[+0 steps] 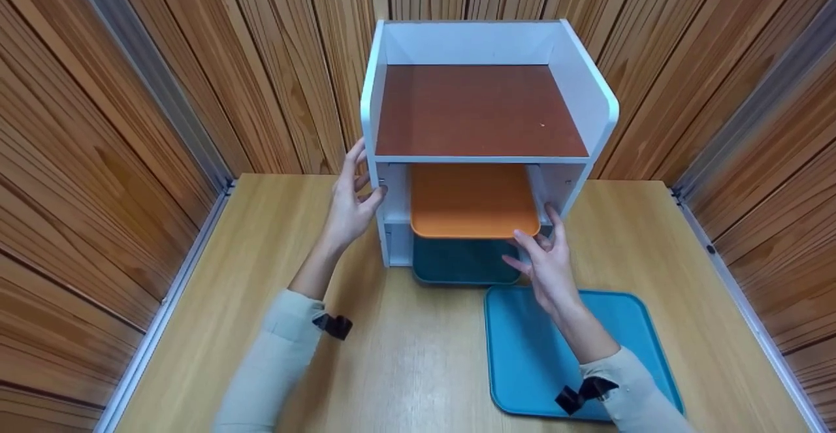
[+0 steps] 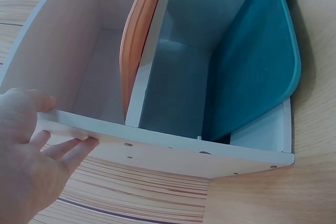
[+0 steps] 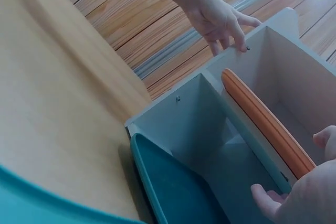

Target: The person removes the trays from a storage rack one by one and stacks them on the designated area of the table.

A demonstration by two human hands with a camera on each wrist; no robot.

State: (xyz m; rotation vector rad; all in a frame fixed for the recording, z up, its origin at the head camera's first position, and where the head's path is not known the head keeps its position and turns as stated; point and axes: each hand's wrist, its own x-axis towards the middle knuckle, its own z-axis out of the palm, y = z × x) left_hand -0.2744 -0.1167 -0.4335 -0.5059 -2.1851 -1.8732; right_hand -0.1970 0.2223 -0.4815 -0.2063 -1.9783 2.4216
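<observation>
A white shelf unit (image 1: 601, 93) with a brown top stands at the back. My left hand (image 1: 349, 208) grips its left side panel, the thumb at the front edge and the fingers along the outer face. An orange tray (image 1: 473, 201) lies on the middle board, its front edge jutting out. At that tray's front right corner is my right hand (image 1: 548, 266), fingers spread, with one digit above the tray and others below it. A dark teal tray (image 2: 257, 61) sits in the bottom compartment, also sticking out in front.
A bright blue tray (image 1: 588, 387) lies on the wooden table (image 1: 405, 354) at the front right, under my right forearm. Wood-patterned walls (image 1: 281, 61) with metal rails close in the back and both sides. Small holes and pegs (image 3: 178, 98) mark the unit's side panels.
</observation>
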